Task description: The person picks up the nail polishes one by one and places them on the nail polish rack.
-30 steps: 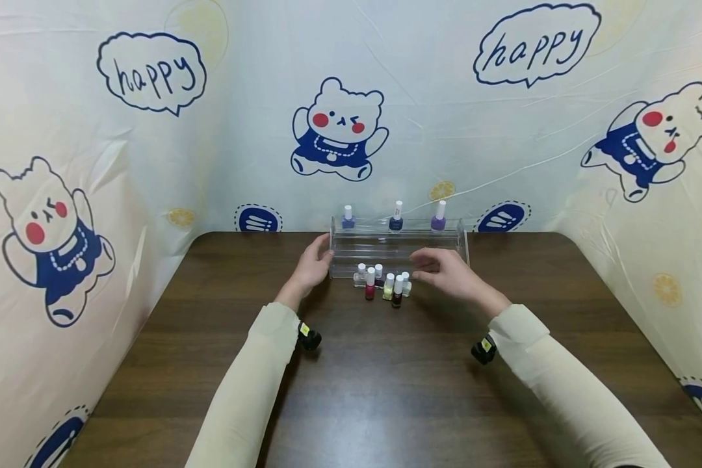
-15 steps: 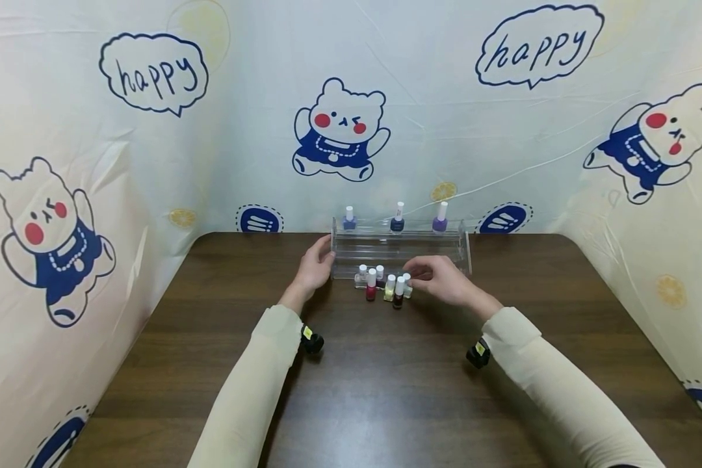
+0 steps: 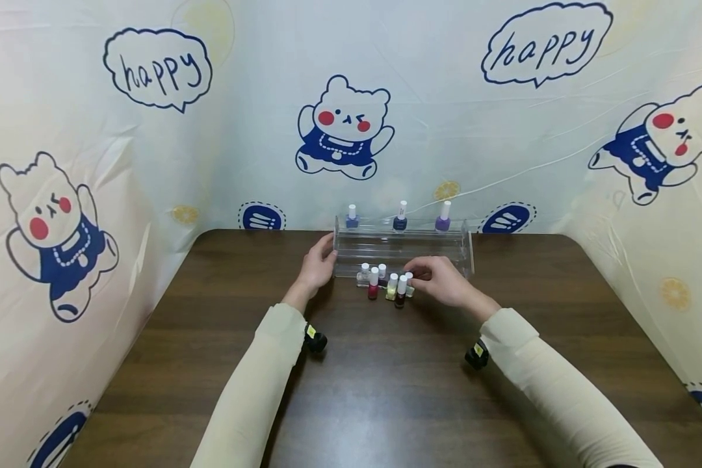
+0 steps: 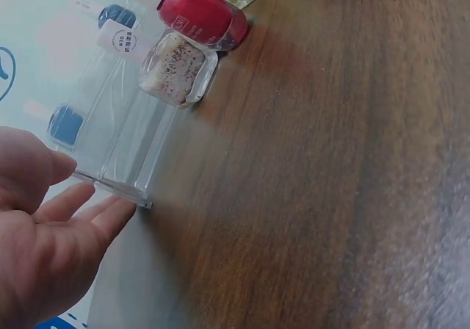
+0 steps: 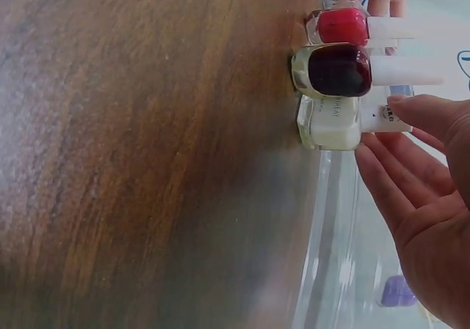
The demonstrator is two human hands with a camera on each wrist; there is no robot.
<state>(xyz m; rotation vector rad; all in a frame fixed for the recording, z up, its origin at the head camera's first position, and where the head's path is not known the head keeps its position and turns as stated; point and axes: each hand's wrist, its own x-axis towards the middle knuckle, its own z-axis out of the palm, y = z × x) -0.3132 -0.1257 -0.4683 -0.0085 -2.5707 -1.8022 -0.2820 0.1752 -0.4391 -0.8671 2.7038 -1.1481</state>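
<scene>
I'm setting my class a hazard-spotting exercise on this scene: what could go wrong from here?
1. The right hand pinches the cap of the off-white nail polish bottle, and the dark maroon bottle stands right beside it; lifting one might topple the other.
2. The left hand touches the end of the clear rack; a push could shift it and perhaps tip the purple bottle standing on top.
</scene>
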